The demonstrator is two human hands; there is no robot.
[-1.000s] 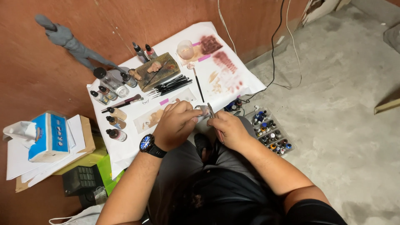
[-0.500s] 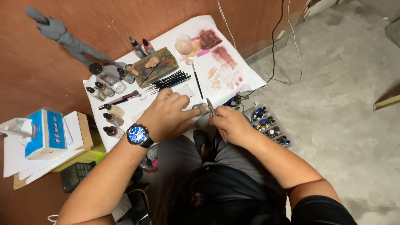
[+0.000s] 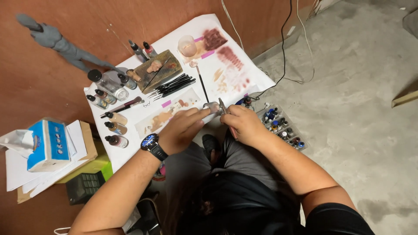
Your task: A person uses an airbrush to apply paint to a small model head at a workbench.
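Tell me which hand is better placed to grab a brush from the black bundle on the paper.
Probably the left. The left hand pinches a small clear piece just below the black brushes. The right hand holds a thin tool and sits farther right.

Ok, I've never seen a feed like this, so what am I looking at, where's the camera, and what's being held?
There is no machine: a person works with bare hands, filmed from a camera on their head looking down. The left hand, with a wristwatch, pinches a small grey piece. The right hand holds a thin tool against it. On the white paper sheet lie paint bottles, black brushes and paint smears. A grey figurine stands on the left and a tray of small pots on the right.
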